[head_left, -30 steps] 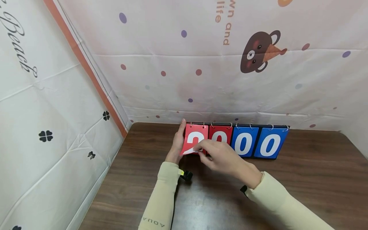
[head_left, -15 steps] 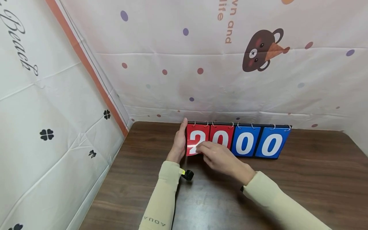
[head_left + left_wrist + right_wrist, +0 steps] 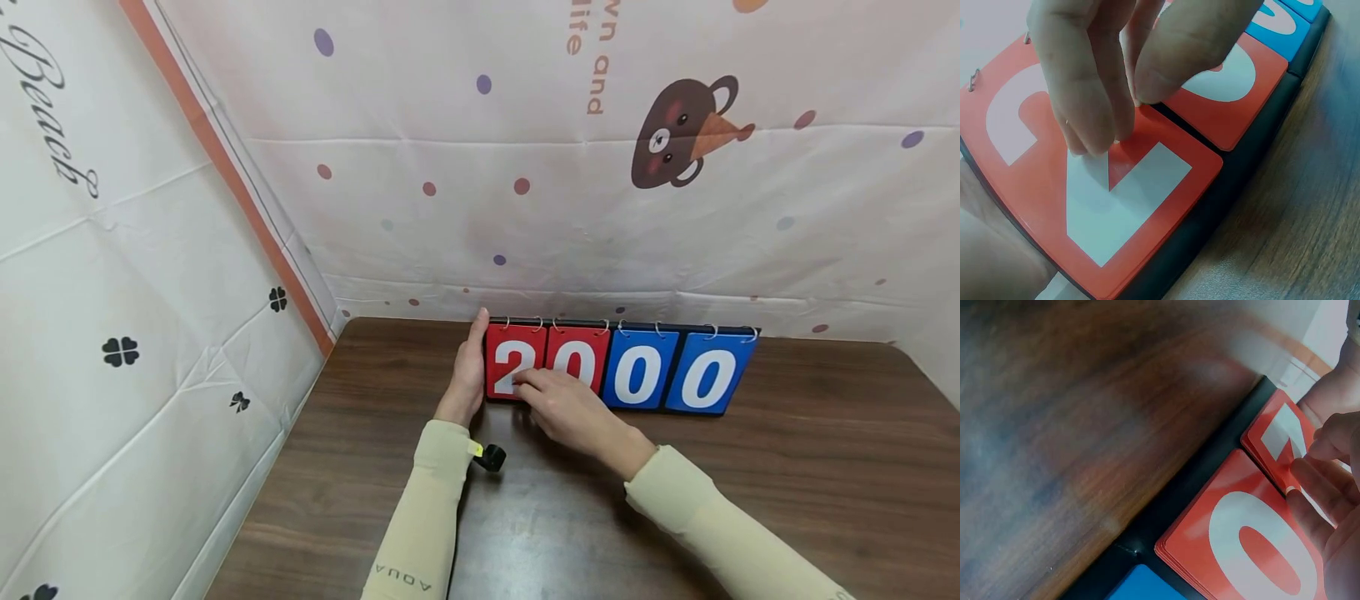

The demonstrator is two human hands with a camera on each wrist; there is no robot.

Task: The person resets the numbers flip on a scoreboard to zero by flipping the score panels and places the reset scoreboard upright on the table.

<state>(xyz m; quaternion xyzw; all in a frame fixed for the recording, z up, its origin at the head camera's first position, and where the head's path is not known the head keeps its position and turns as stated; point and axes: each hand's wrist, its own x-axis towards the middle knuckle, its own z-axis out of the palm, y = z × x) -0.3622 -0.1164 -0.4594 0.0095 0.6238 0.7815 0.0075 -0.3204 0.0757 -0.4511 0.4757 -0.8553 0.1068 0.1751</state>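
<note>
A tabletop flip scoreboard (image 3: 672, 375) stands near the back of the table, its ringed cards reading 2 and 0 in red, then 0 and 0 in blue. My right hand (image 3: 573, 410) is over the leftmost red 2 card (image 3: 1147, 219), bent fingertips (image 3: 1088, 140) resting on the card's face. Its thumb lies by the gap beside the red 0 card (image 3: 1241, 531). The 2 card lies flat against the board. My left hand (image 3: 467, 375) is set against the board's left edge, one finger pointing straight up; its other fingers are hidden behind the board.
The brown wooden table (image 3: 810, 467) spreads in front and to the right. A printed cloth (image 3: 420, 233) hangs right behind the scoreboard, and another white cloth (image 3: 172, 333) covers the left side. A small black wrist camera (image 3: 491, 457) is strapped at the left cuff.
The lifted lower corner of the red 2 card has come down flat. My right hand has loosened from a pinch on it to fingertips on its face. The left hand stays at the edge.
</note>
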